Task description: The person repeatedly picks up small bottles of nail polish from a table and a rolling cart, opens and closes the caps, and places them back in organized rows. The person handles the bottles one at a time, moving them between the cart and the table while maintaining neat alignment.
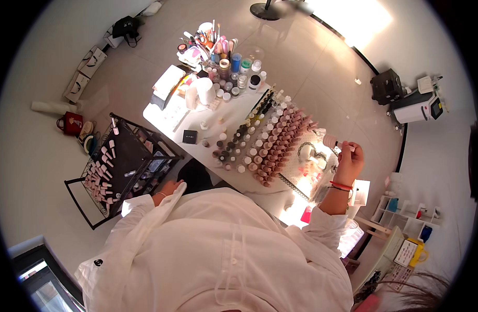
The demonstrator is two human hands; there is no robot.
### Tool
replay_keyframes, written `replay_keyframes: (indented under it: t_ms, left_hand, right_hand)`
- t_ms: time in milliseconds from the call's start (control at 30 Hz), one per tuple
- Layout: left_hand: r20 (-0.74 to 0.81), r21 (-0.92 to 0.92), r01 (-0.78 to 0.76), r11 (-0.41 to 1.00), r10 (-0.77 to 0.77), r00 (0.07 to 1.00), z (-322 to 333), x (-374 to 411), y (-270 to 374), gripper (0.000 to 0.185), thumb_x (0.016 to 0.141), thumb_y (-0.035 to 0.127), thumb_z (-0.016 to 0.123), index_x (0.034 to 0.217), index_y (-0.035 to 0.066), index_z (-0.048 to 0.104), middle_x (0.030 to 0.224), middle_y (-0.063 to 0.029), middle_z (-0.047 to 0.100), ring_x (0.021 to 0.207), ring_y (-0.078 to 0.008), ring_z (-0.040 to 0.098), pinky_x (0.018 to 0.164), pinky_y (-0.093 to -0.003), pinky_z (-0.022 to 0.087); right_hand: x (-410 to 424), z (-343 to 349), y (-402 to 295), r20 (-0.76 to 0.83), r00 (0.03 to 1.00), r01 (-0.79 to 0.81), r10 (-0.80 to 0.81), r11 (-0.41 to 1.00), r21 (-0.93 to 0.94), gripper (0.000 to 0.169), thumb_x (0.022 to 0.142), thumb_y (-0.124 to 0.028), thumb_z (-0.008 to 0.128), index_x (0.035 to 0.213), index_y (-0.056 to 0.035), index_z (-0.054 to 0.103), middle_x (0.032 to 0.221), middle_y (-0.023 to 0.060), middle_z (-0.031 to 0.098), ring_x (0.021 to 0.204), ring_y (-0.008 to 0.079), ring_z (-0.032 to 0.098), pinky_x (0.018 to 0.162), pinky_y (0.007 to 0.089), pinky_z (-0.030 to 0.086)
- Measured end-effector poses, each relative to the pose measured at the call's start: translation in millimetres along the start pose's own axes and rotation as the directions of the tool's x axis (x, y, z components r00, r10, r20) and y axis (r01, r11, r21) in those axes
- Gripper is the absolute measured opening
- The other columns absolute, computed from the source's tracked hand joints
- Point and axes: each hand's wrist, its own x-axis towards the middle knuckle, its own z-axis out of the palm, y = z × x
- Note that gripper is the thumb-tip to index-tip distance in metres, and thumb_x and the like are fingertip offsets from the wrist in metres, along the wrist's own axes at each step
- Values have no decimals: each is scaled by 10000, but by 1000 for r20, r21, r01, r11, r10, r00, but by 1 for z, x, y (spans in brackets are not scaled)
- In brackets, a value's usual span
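My right hand (pixel 351 159) is raised over the right end of the white table (pixel 207 156). Its fingers pinch a small pale bottle (pixel 349 148), apparently nail polish, beside a ribbed pinkish object that I cannot make out. Below it lies a dotted mat (pixel 293 175) with a lace-edged piece (pixel 307 150). Packed rows of nail polish bottles (pixel 276 150), with dusky pink, white and dark caps, stand to its left. Low at the left, my left hand (pixel 168 192) is beside the open edge of my white shirt (pixel 207 234); whether it grips the cloth is unclear.
A black metal cart (pixel 135 150) on the left bears several pale-capped bottles (pixel 98 175). Brushes (pixel 217 39), jars (pixel 235 91), a white paper roll (pixel 205 90) and a black box (pixel 190 137) crowd the table. A white machine (pixel 414 107) stands by the far right wall.
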Motion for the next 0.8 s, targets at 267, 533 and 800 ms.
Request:
replay_keyframes:
  t_ms: [267, 533, 800]
  left_hand:
    - [64, 85, -105, 991, 100, 993, 19, -5, -51, 506, 900, 491, 597, 1076, 22, 672, 1060, -239, 691, 1035, -418, 654, 872, -466, 503]
    - [-45, 56, -263, 963, 266, 963, -53, -99, 87, 313, 947, 262, 592, 1133, 18, 653, 1035, -164, 711, 941, -278, 694, 861, -384, 533]
    - [-163, -620, -575, 534, 630, 760, -113, -195, 254, 308, 1009, 229, 589, 1237, 23, 613, 1069, -68, 684, 946, -151, 646, 798, -301, 552]
  right_hand:
    - [18, -6, 30, 151, 987, -33, 51, 992, -119, 94, 926, -94, 668, 951, -9, 638, 737, 3, 633, 589, 48, 528, 517, 210, 408]
    - [26, 6, 44, 354, 933, 203, -65, 908, -368, 120, 911, -74, 653, 998, 9, 651, 765, 27, 660, 663, 89, 606, 599, 244, 493]
    - [-36, 66, -55, 688, 668, 305, -284, 948, 95, 200, 866, 88, 621, 1037, -8, 663, 981, 71, 666, 699, 88, 555, 625, 227, 463]
